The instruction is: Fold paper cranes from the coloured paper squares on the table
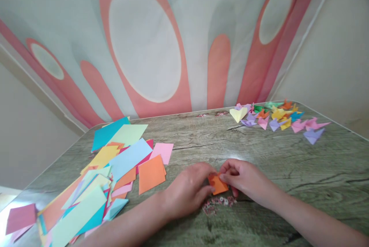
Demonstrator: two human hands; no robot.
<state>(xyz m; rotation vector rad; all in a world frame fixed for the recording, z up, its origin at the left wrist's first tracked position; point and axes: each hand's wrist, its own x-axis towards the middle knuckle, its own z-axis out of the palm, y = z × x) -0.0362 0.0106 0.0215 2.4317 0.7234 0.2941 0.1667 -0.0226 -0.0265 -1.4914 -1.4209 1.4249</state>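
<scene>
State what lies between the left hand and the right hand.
In the head view, a small orange paper lies between the left hand and the right hand, held by the fingers of both.

The left hand (192,186) and right hand (241,177) are bare, with slim fingers (232,163); the left forearm (138,220), bottom left of centre, and right forearm (308,212), lower right, are bare too.
</scene>
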